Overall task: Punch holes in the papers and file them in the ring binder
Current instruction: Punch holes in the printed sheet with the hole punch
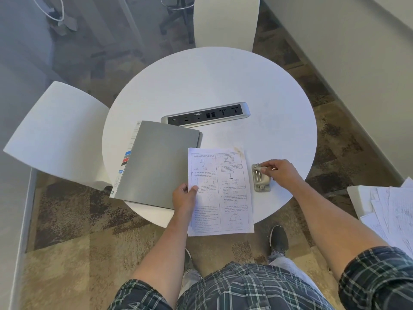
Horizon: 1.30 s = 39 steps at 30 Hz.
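Overhead view of a round white table (223, 81) at the start of the punching step. The left hand (184, 198) pinches the left edge of the printed papers (223, 191), thumb on top; the sheets lie partly on the table and overhang its near rim toward 6 o'clock. The right hand (279, 170) rests on the hole punch (261, 177), fingers curled over its lever at the far end; whether it grips or merely touches cannot be told. The punch sits just beside the papers, at their 3 o'clock. The grey ring binder (156, 162) lies closed at 9 o'clock of the papers, which overlap its near right corner. A power strip (205, 114) lies at 12 o'clock. No holes are visible in the sheets, so punching appears not yet done. The next move probably calls for feeding one paper edge squarely into the punch's slot before pressing.
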Motion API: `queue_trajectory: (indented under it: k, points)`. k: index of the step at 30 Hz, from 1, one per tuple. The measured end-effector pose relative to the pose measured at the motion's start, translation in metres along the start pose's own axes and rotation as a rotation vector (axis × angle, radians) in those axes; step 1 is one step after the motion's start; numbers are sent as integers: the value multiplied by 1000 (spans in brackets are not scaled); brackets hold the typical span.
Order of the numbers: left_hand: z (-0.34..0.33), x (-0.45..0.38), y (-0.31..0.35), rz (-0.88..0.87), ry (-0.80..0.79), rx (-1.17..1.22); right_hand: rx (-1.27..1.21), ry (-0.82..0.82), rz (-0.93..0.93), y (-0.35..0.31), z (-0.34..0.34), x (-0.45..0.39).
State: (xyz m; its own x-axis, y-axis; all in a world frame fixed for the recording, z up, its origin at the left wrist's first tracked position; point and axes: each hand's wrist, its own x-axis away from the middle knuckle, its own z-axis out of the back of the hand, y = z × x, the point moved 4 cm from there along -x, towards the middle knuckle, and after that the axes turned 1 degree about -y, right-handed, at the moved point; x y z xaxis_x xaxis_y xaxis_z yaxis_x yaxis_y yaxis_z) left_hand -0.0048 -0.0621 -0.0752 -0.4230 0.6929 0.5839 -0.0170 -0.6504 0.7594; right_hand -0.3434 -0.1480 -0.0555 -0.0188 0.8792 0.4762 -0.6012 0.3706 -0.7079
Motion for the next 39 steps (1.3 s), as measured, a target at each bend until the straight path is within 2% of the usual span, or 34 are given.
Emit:
queue_trajectory:
  k: [6,11,20,25,34,39]
  points:
    - [-12,0,-7,66,3,73,-111,127,-67,14,-3,4]
    - [-17,-3,-4,68,16,91,-106,159,-95,20,-6,7]
    - [-23,1,6,-82,-14,-131,-78,167,-128,20,-6,8]
    - [-22,-2,7,-120,-122,-74,-59,176,-117,15,-6,11]
    - [-8,-5,6,-71,-114,106,3,159,-87,2,-10,11]
    - [-10,-3,2,-66,-112,82,-14,153,-98,2,-13,10]
